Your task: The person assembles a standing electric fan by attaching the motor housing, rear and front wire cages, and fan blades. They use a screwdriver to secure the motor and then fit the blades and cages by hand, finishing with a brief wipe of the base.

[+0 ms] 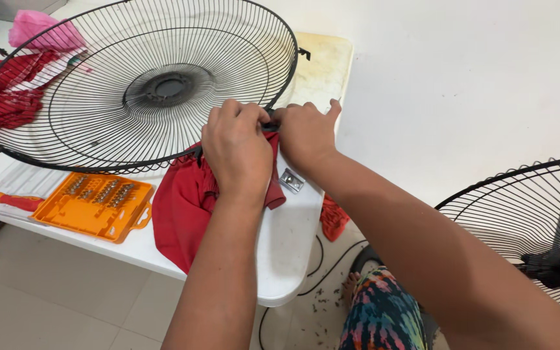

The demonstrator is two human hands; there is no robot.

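While both hands meet at the near rim of the grille, the scene reads so:

Left hand (236, 146): knuckles up, fingers curled tight on the rim of the fan grille (98, 97) and on a fold of the red cloth (183, 207) beneath it.
Right hand (304, 133): touching the left hand, fingers pinched on the same stretch of rim; the thumb sticks up and outward.
Fan grille: black wire, round, lying tilted on the white table (286, 253), spreading away from both hands to the left; its hub sits beyond the left hand.
Red cloth: bunched under the left hand and wrist, hanging over the table edge toward the person.
Metal clip (291, 181): small, silver, on the table just under the right wrist.
Orange bit case (95, 202): open, left of the left forearm.
Screwdriver (9, 200): red handle, farther left, beside the case.
Second fan (526, 220): black grille, right of the right forearm, well apart.
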